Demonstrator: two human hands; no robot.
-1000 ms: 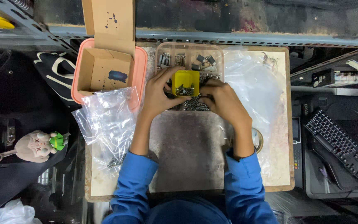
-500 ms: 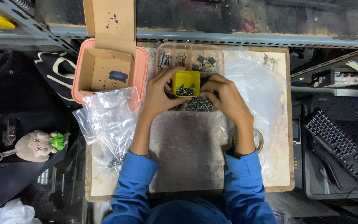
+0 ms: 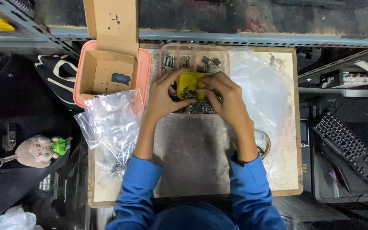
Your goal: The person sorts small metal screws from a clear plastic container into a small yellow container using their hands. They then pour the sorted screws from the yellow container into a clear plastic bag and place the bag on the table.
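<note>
From the head camera: my left hand (image 3: pixel 163 96) grips the small yellow box (image 3: pixel 189 83) of screws over the clear compartment tray (image 3: pixel 194 57); my right hand (image 3: pixel 226 98) curls at its right rim, fingertips pinched; what they hold, I cannot tell

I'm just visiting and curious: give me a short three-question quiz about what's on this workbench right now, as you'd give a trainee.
1. True or false: the left hand grips the small yellow tub by its left side.
2. What does the yellow tub contain? A) coins B) small metal screws C) paint
3. Which hand has its fingers over the tub's right rim?

Key
1. True. The tub sits above the clear compartment tray.
2. B. Small metal screws lie inside it.
3. The right hand. The open cardboard box in the pink basin is touched by neither hand.
</note>
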